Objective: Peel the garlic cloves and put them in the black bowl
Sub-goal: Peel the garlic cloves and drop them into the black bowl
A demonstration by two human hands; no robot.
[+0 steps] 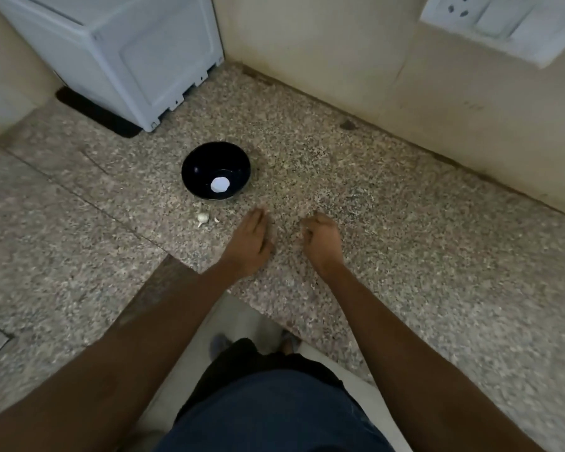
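On the speckled stone counter (388,197) a black bowl (216,170) stands a little out from a white appliance (137,57) in the corner, with a garlic bulb (202,218) and a loose clove (216,219) lying just in front of it. The left hand (249,243) lies flat on the counter, fingers straight, near the garlic but not touching it. The right hand (322,239) rests beside it with fingers curled under; I cannot tell whether it holds anything.

Hands (284,243) near black bowl (193,177), garlic (202,218)
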